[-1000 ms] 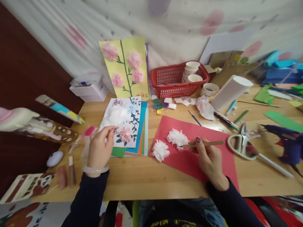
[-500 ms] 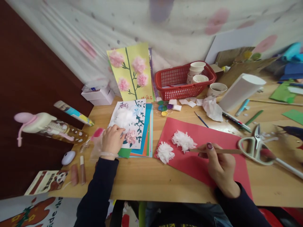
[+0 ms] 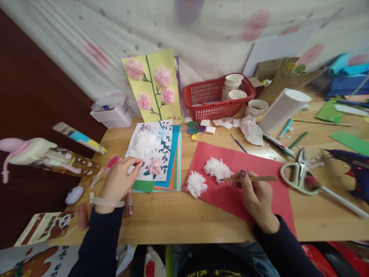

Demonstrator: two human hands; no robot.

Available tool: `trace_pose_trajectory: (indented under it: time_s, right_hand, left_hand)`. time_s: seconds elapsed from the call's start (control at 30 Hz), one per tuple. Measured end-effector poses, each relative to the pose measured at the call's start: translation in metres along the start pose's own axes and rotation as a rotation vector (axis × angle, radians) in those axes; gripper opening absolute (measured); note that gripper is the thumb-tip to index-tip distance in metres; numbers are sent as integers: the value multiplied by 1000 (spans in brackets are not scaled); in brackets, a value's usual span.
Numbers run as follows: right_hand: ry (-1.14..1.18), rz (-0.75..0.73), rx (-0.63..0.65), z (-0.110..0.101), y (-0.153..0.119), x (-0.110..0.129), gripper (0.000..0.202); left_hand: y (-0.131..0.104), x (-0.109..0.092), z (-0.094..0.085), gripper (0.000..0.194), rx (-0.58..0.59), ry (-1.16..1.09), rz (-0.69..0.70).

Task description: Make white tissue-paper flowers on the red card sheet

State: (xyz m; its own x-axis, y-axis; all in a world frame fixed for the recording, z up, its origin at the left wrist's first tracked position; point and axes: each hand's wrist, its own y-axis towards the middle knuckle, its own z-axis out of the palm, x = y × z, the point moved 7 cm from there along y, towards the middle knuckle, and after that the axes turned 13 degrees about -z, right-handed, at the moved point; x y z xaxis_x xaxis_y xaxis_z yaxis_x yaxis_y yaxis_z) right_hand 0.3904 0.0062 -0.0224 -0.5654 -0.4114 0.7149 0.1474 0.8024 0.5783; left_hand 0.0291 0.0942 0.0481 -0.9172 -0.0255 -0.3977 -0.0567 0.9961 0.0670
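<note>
My right hand (image 3: pixel 258 196) grips a flat wooden craft stick (image 3: pixel 263 178) between thumb and fingers. The stick's dark tip touches the lower edge of a ruffled white paper flower (image 3: pixel 216 167) on the red paper sheet (image 3: pixel 227 207). Beside it, at the sheet's left edge, lies a second white paper flower (image 3: pixel 196 184). My left hand (image 3: pixel 119 179) hovers by the front left of a white flower picture (image 3: pixel 168 132), which has a fluffy white cotton wad (image 3: pixel 145 143) on it. Its thumb and forefinger are pinched together; whatever they hold is too small to tell.
A red basket (image 3: pixel 215 111) with paper cups stands at the back, behind small paint pots (image 3: pixel 195 130). To the right lie scissors (image 3: pixel 300 173) and a glue gun (image 3: pixel 357 169). A lying bottle (image 3: pixel 66 159) and a white mouse-shaped object (image 3: pixel 74 195) are on the left.
My left hand has drawn back from the cotton, leftward and nearer to me, with its fingers now pinched. My right hand keeps the stick at the flower. The camera view has shifted slightly.
</note>
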Motion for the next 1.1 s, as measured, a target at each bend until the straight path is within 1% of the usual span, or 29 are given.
trace_pose_trajectory:
  time_s: [0.07,0.13,0.27,0.33,0.4,0.47,0.53,0.6,0.67,0.77,0.83,0.93,1.03,1.1]
  right_hand:
    - [-8,-35,47,4,2,5,36]
    - [-25,-69,85,6,4,9,36]
    - [-99,-55,98,7,7,10,37]
    - [-131,-44,106,7,8,9,38]
    - [-162,-44,116,8,9,9,38]
    - [-188,-40,107,8,8,8,38]
    - [-200,-16,78,6,8,6,38]
    - [-200,11,46,4,7,5,38]
    - [-198,27,22,2,6,4,37]
    - [-190,26,-3,0,4,6,37]
    - [-177,11,-30,-2,3,8,37]
    - [-152,-63,-56,-4,1,16,33]
    - [-148,-200,2,1,1,28,28]
    - [-173,-250,64,7,3,32,27]
  left_hand:
    - [-7,-16,2,29,68,-71,32]
    - [-14,-39,12,26,201,-142,109]
    - [-34,-95,52,22,557,-205,344]
    - [-41,-119,72,21,655,-207,429]
    - [-45,-140,89,22,701,-188,493]
    - [-44,-156,105,21,698,-142,545]
    - [-41,-167,118,20,669,-80,586]
    - [-36,-173,128,20,634,-19,607]
    - [-32,-175,135,17,591,33,609]
    - [-26,-176,138,14,525,72,589]
    - [-24,-177,138,13,503,72,577]
    - [-23,-177,140,14,484,51,571]
    - [-23,-177,142,15,454,29,574]
    - [-23,-176,143,15,433,20,572]
